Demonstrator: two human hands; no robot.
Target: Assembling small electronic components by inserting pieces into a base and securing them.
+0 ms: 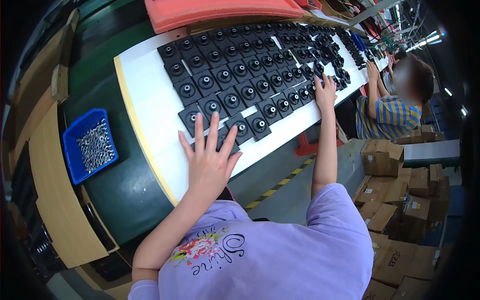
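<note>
Nearest, the left hand (206, 167) is lying open, its fingers spreading over the closest square black bases (259, 125), which are sitting in packed rows on the white tabletop (145, 95). Farther along, the right hand (326, 92), also loosely open, is reaching over bases near the table's front edge. The two hands are resting well apart.

An uneven push from the left hand could be skewing whole rows, since neighbouring bases are touching edge to edge; a pull toward the body could be carrying one off the front edge. Beyond, a sideways sweep by the right hand could be jamming bases into the jumbled cluster (330, 50), where order is already breaking up.

The left fingers are covering part of at least one base, and whether they are pressing or hovering is hard to tell. The right fingertips are hiding their own contact. At the far end, the small black parts (352, 47) are blurring together, and what the co-worker's hands (372, 74) are touching is not showing clearly.
</note>
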